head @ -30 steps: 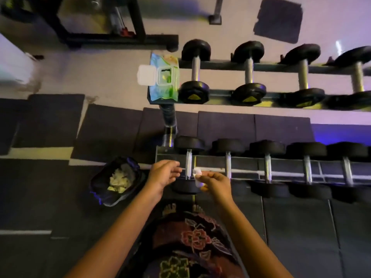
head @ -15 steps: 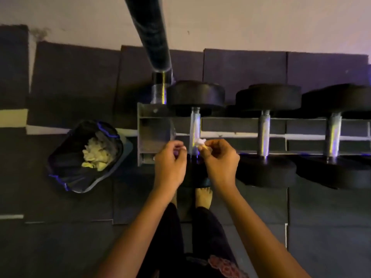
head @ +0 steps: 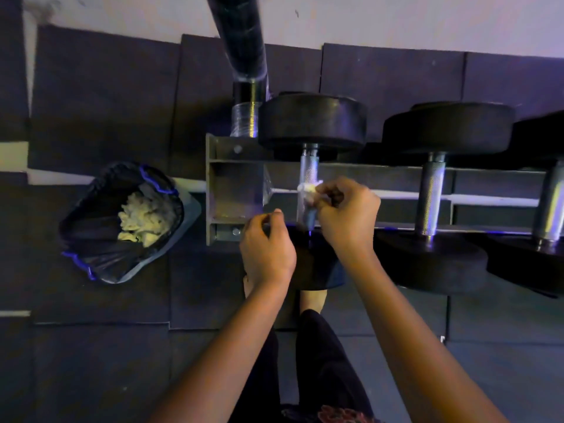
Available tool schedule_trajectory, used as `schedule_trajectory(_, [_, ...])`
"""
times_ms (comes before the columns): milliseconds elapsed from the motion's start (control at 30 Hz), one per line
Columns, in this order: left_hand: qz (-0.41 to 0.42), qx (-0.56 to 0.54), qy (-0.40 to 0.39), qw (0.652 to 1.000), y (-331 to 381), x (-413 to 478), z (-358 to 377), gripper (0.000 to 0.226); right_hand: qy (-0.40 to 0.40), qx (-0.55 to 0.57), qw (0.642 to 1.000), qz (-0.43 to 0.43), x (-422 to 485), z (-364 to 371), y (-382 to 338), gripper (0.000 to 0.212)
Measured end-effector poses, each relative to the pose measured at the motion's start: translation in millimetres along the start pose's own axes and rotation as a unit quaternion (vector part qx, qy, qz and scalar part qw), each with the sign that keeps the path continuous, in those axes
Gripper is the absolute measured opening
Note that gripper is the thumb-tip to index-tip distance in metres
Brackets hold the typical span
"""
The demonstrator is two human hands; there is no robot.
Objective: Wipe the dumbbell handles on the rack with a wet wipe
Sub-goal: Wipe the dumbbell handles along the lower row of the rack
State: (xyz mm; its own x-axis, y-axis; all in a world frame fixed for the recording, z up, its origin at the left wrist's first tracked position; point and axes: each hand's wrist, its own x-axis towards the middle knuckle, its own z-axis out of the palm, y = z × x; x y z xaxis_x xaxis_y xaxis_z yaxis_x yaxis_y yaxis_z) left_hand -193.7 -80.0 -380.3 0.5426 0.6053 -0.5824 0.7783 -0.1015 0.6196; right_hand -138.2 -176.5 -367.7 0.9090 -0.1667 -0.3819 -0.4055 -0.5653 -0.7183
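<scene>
Pinching the wet wipe (head: 309,189), right hand (head: 348,215) has slid up the dumbbell handle (head: 308,166) — left hand (head: 268,245) curled, empty.

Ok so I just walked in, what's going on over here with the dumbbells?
A person stands over a dumbbell rack, cleaning it. Their right hand pinches a small white wet wipe against the metal handle of the leftmost dumbbell. The left hand sits curled just beside that handle; whether it holds anything is unclear. On the floor to the left is a lined bin with crumpled wipes in it. No hand is on the other dumbbells.
</scene>
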Motion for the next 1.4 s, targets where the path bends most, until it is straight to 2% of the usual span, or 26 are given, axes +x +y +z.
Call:
schedule_trajectory(67, [0.002,-0.001,0.004,1.000,0.8,-1.2,-0.7,0.023,0.040,0.019,0.999,-0.010,20.6,2.6,-10.7,0.016])
schedule_trajectory(167, [0.015,0.008,0.016,1.000,4.5,-2.9,-0.8,0.027,0.065,0.005,0.998,-0.011,37.3,4.6,-18.6,0.006])
schedule_trajectory(300, [0.035,0.022,0.021,0.999,5.6,-4.9,-2.0,0.022,-0.019,-0.061,0.998,-0.008,5.3,-0.3,-1.4,0.012])
schedule_trajectory(400, [0.046,0.012,0.024,0.999,4.5,-4.6,-2.1,0.021,-0.072,-0.069,0.995,0.029,-18.3,-5.4,12.4,0.006])
schedule_trajectory(533, [0.035,-0.007,0.021,0.999,1.9,-5.1,-2.2,0.024,-0.010,0.003,1.000,0.027,5.5,-2.4,-2.7,0.011])
schedule_trajectory(600, [0.033,-0.009,0.014,0.999,2.1,-5.4,-2.5,0.025,0.047,0.027,0.999,0.008,30.7,2.4,-15.7,0.008])
schedule_trajectory(667, [0.034,-0.003,0.008,0.999,3.7,-6.1,-2.9,0.026,0.062,0.044,0.997,0.015,43.7,4.2,-23.0,0.006])
schedule_trajectory(800, [0.037,0.006,0.015,0.999,7.7,-7.4,-4.7,0.024,-0.009,-0.007,1.000,0.025,11.6,0.8,-5.4,0.013])
schedule_trajectory(900, [0.045,0.004,0.019,0.999,9.2,-8.0,-4.2,0.020,-0.062,-0.037,0.996,0.046,-17.7,-3.5,12.2,0.010])
schedule_trajectory(1000, [0.044,0.003,0.019,0.999,7.7,-7.4,-2.9,0.021,-0.053,0.002,0.997,0.059,-6.3,-2.4,10.3,0.016])
schedule_trajectory(1133, [0.041,-0.010,0.012,0.999,4.3,-7.3,-2.3,0.021,0.030,0.100,0.993,0.059,38.6,-0.1,-7.4,0.017])
schedule_trajectory(1200, [0.046,-0.013,0.006,0.999,4.4,-8.2,-2.7,0.021,0.035,0.134,0.988,0.068,48.8,-0.1,-10.1,0.019])
schedule_trajectory(1300, [0.054,-0.009,0.005,0.999,6.1,-9.1,-3.0,0.020,-0.011,0.119,0.989,0.092,32.8,-2.0,1.1,0.021])
schedule_trajectory(1400, [0.056,-0.005,0.015,0.998,5.3,-7.7,-2.1,0.020,-0.084,0.044,0.989,0.110,2.8,-7.6,21.7,0.026])
